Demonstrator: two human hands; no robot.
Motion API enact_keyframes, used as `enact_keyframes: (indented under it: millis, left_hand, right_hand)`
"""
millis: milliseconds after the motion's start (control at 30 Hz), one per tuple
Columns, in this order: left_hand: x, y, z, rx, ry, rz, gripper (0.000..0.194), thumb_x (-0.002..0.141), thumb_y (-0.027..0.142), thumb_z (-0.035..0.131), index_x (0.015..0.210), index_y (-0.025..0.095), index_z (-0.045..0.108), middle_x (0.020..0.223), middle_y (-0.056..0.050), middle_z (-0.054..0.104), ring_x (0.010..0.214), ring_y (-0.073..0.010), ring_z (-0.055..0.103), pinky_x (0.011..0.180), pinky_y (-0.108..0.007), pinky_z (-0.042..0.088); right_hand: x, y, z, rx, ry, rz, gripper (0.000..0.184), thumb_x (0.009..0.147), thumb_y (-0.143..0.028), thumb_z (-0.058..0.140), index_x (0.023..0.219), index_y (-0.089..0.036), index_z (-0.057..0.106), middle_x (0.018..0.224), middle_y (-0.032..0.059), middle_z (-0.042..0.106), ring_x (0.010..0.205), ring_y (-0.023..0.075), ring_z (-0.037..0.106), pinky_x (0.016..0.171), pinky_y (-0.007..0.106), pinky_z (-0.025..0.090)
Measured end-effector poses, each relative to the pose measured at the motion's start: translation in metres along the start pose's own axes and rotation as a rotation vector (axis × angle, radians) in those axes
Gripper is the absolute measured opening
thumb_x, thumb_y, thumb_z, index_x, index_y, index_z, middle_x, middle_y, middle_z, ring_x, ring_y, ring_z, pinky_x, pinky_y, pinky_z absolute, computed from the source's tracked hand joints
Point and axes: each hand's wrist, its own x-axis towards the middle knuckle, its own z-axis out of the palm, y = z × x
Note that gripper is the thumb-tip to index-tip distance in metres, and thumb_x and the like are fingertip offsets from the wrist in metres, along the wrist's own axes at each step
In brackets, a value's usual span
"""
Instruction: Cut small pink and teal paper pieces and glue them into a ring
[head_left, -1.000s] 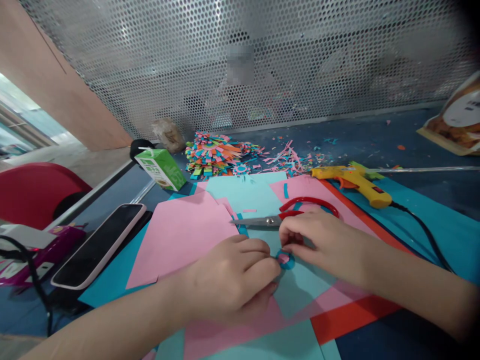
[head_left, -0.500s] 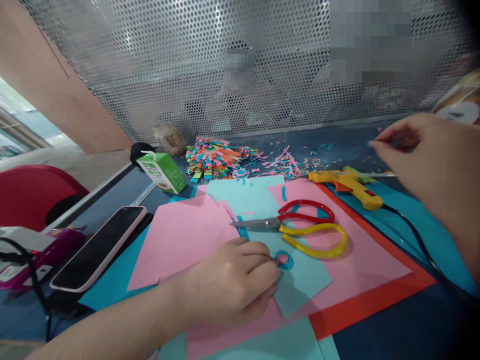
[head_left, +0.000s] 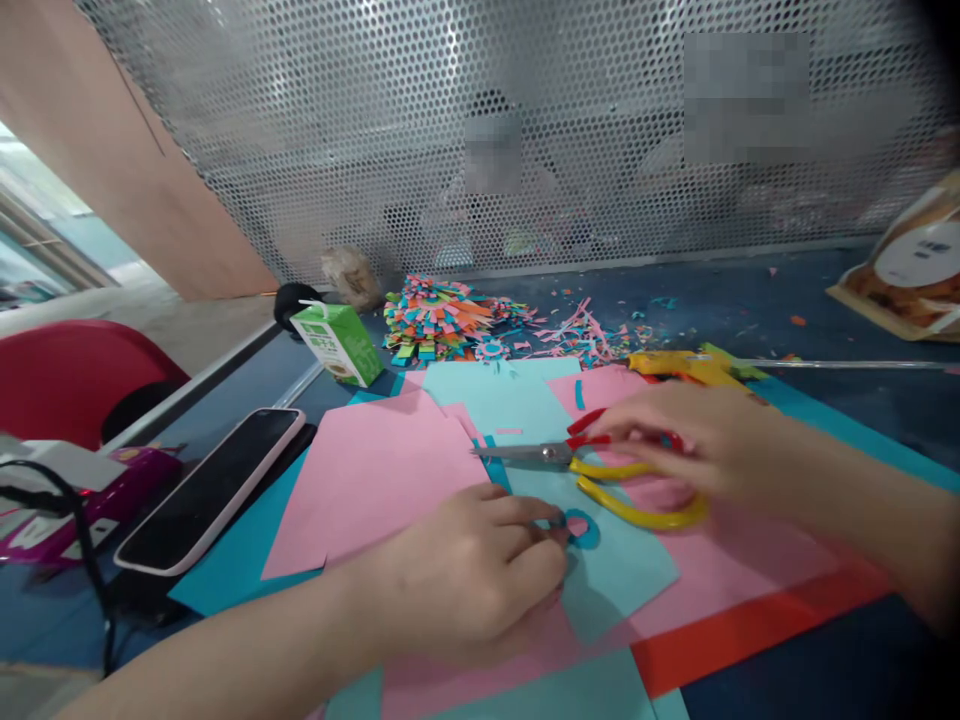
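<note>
Fingertips of a left hand (head_left: 487, 575), bent close together, meet the left edge of a small blue paper ring with a pink centre (head_left: 583, 529); how firmly they pinch it cannot be told. The ring lies on a light-blue paper sheet (head_left: 626, 590). A right hand (head_left: 697, 440), its fingers loosely curled and slightly parted, reaches over the handles of steel scissors with one red and one yellow handle (head_left: 555, 454); whether it grips them is unclear. The blades point left toward a pink paper sheet (head_left: 375, 480). Just behind the right hand lies a yellow glue gun (head_left: 675, 365). Farther out, a dark-screened smartphone (head_left: 217, 490), a green drink carton (head_left: 341, 345) and a heap of multicoloured fringed paper (head_left: 435, 315) rest on a blue table (head_left: 787, 665), before a perforated metal panel (head_left: 337, 120).
</note>
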Motion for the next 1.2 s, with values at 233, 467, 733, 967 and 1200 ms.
enact_keyframes:
  millis: [233,467,733,967,1200]
  left_hand:
    - [0.002,0.000,0.000,0.002,0.009,0.021,0.015,0.091,0.016,0.046,0.084,0.015,0.059,0.070,-0.009,0.069,0.091,-0.0215,0.070,0.074,-0.030,0.057]
    - [0.001,-0.001,0.001,0.011,0.017,0.019,0.012,0.089,0.017,0.048,0.089,0.015,0.060,0.071,-0.010,0.070,0.087,-0.0217,0.069,0.068,-0.030,0.056]
    - [0.003,0.002,-0.001,0.015,-0.013,0.003,0.014,0.088,0.015,0.046,0.082,0.015,0.059,0.067,-0.009,0.067,0.076,-0.0202,0.066,0.064,-0.030,0.054]
    - [0.004,0.006,-0.001,0.033,-0.047,0.011,0.014,0.086,0.014,0.046,0.083,0.014,0.060,0.068,-0.010,0.067,0.077,-0.0216,0.064,0.067,-0.033,0.055]
    - [0.005,0.009,0.000,0.027,-0.074,0.011,0.016,0.086,0.015,0.044,0.090,0.014,0.060,0.074,-0.012,0.069,0.082,-0.0229,0.066,0.070,-0.035,0.056]
  right_hand:
    - [-0.004,-0.027,0.031,0.108,-0.217,-0.168,0.030,0.092,-0.015,0.050,0.120,-0.021,0.057,0.109,0.0060,0.068,0.099,0.0240,0.059,0.085,0.038,0.044]
    - [-0.006,-0.035,0.031,-0.021,-0.145,-0.375,0.029,0.091,-0.007,0.041,0.110,-0.016,0.061,0.095,0.0070,0.068,0.084,0.0222,0.059,0.081,0.039,0.043]
    - [-0.006,-0.035,0.027,-0.151,-0.156,-0.452,0.030,0.088,-0.006,0.041,0.105,-0.014,0.065,0.090,0.0069,0.068,0.078,0.0230,0.059,0.079,0.038,0.045]
    - [-0.007,-0.037,0.027,-0.165,-0.082,-0.505,0.040,0.095,-0.005,0.027,0.104,-0.012,0.066,0.088,0.0081,0.070,0.075,0.0220,0.059,0.075,0.038,0.046]
    - [-0.010,-0.033,0.034,-0.147,-0.009,-0.491,0.035,0.097,-0.008,0.030,0.106,-0.014,0.064,0.083,0.0066,0.068,0.074,0.0210,0.059,0.075,0.036,0.045]
